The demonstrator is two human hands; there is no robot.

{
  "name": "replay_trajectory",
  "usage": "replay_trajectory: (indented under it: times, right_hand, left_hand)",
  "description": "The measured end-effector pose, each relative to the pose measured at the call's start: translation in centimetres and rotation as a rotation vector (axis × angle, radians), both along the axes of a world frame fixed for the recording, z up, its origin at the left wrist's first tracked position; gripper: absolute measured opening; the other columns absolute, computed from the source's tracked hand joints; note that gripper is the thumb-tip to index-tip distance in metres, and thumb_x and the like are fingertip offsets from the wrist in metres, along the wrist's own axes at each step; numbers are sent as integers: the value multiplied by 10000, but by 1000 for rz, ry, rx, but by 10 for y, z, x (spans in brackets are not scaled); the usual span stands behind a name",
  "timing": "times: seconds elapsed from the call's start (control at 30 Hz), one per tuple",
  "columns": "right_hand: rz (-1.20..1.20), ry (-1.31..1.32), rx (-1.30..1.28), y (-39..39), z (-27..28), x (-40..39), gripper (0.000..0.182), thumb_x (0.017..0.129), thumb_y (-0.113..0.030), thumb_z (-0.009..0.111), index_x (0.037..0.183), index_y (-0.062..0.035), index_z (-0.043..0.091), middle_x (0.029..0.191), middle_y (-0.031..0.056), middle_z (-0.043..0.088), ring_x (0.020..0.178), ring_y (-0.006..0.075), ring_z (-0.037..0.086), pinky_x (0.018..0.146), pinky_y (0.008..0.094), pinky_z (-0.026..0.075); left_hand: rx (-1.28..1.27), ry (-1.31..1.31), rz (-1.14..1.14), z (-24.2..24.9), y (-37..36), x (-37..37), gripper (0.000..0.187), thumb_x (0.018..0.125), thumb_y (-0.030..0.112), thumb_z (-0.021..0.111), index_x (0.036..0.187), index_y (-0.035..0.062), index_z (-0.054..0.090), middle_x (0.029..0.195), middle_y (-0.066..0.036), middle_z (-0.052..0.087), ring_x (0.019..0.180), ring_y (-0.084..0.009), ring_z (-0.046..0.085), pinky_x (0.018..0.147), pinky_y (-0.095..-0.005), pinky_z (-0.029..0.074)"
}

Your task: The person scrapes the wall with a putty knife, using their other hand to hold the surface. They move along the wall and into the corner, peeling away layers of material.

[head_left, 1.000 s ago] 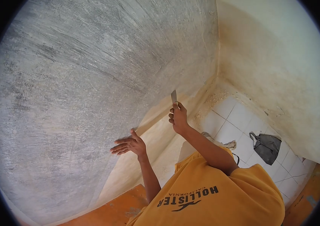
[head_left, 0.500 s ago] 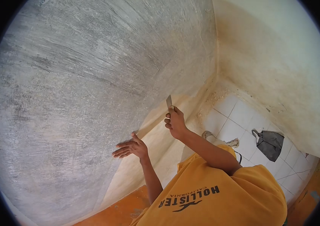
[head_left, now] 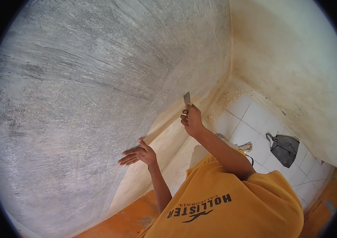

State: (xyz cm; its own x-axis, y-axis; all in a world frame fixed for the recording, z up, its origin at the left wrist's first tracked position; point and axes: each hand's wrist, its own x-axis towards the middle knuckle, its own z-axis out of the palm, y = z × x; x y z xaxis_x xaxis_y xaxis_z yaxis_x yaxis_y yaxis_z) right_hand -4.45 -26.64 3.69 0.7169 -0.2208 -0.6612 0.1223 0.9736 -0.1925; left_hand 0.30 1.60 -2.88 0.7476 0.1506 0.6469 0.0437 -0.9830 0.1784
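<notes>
My right hand point(head_left: 193, 121) is closed round a putty knife point(head_left: 187, 98), its flat metal blade pointing up toward the wall. The blade overlaps the lower edge of the rough grey layer on the wall point(head_left: 97, 91), close to where the smoother cream strip point(head_left: 168, 137) begins. Lower and to the left, my left hand point(head_left: 139, 155) rests at the grey surface with fingers stretched out and thumb apart, holding nothing. The putty knife's handle is mostly hidden in my right fist.
A stained cream wall point(head_left: 287, 67) meets the grey one at a corner on the right. Crumbs of debris point(head_left: 232, 96) lie along the foot of that corner. On the white tiled floor point(head_left: 252, 119) lies a dark grey bag point(head_left: 284, 150). Orange floor point(head_left: 132, 212) shows at the bottom.
My right hand has moved up and to the right along the layer's edge with the putty knife. My left hand has stayed in place.
</notes>
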Motion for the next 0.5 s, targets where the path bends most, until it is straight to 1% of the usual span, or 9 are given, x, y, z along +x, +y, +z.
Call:
replay_trajectory:
  times: [0.03, 0.1, 0.2, 0.27, 0.3, 0.4, 0.47, 0.5]
  right_hand:
    - [7, 0, -7, 4, 3, -1, 70, 1070, -193, 487, 1019, -151, 463, 792, -18, 427, 523, 62, 294, 423, 233, 211]
    - [22, 0, -9, 17, 34, -6, 72, 1072, -193, 481, 1019, -149, 460, 796, -17, 429, 527, 61, 295, 427, 232, 213]
    - [-17, -29, -1, 21, 25, -1, 86, 1075, -203, 480, 1014, -147, 460, 805, -18, 430, 534, 63, 296, 429, 235, 215]
    - [-35, -8, 12, 11, 1, 6, 89, 1073, -203, 484, 1008, -149, 458, 808, -16, 427, 539, 64, 299, 429, 236, 213]
    - [-45, 2, 17, 6, -11, 9, 90, 1072, -203, 486, 1005, -150, 456, 809, -16, 425, 541, 65, 300, 429, 237, 213]
    - [14, -52, 34, 15, 33, -7, 91, 1071, -202, 479, 999, -150, 457, 814, -9, 428, 547, 66, 306, 432, 236, 217]
    - [7, -36, 15, 22, 33, -5, 61, 1063, -198, 479, 1031, -149, 461, 819, 3, 428, 545, 75, 324, 437, 250, 228]
    - [2, -27, -2, 22, 32, -4, 52, 1059, -196, 480, 1046, -148, 463, 822, 8, 428, 544, 80, 333, 440, 257, 233]
  left_hand:
    - [-1, -17, -1, -1, -1, 1, 1113, 1026, 664, 405, 1528, -9, -324, 1480, -413, -432, 1393, -609, -364, 1096, -771, -88]
    - [6, -37, 2, 6, -5, 0, 1107, 1026, 663, 404, 1533, -4, -320, 1482, -420, -424, 1397, -610, -357, 1101, -765, -89]
    - [10, -39, 7, 20, -16, -3, 1103, 1023, 678, 386, 1535, 7, -323, 1482, -416, -427, 1397, -607, -360, 1095, -773, -83]
    - [1, -32, 15, 19, -16, -3, 1106, 1016, 708, 355, 1532, 9, -329, 1491, -406, -425, 1394, -604, -367, 1083, -790, -69]
    - [-18, -37, 4, 17, -19, -3, 1105, 1019, 695, 370, 1534, 11, -328, 1485, -415, -423, 1395, -604, -365, 1088, -782, -79]
    - [-22, -41, -10, 20, -14, -5, 1104, 1023, 673, 398, 1537, 16, -325, 1473, -434, -420, 1397, -607, -360, 1095, -766, -98]
    - [-8, -43, -9, 23, -20, -5, 1106, 1020, 679, 393, 1536, 17, -328, 1470, -436, -421, 1398, -608, -356, 1093, -771, -92]
    - [-9, -56, 1, 23, -20, -4, 1112, 1001, 739, 338, 1538, 30, -330, 1500, -399, -420, 1391, -618, -356, 1065, -819, -36]
